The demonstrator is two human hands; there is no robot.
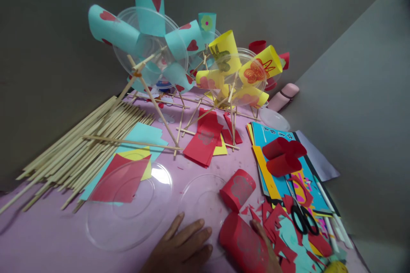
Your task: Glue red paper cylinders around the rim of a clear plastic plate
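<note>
My left hand (184, 245) lies with its fingers spread at the near edge of a clear round plastic lid (198, 192). My right hand (266, 243) is at the right side of a red paper tube (241, 243) with a grey shape drawn on it. One finger runs along the tube; the rest of that hand is mostly hidden. Just beyond stands another red paper tube (237, 190), over the lid's right side. A second clear lid (128, 239) lies to the left, partly over red paper (123, 179).
Bamboo sticks (86, 149) are piled at left. Pinwheels with blue (149, 4) and yellow (224, 51) paper cups stand behind on stick frames. Paper scraps (288, 239), black-handled scissors (304, 219) and more red tubes (283, 164) are at right. A pink bottle (283, 97) lies farther back.
</note>
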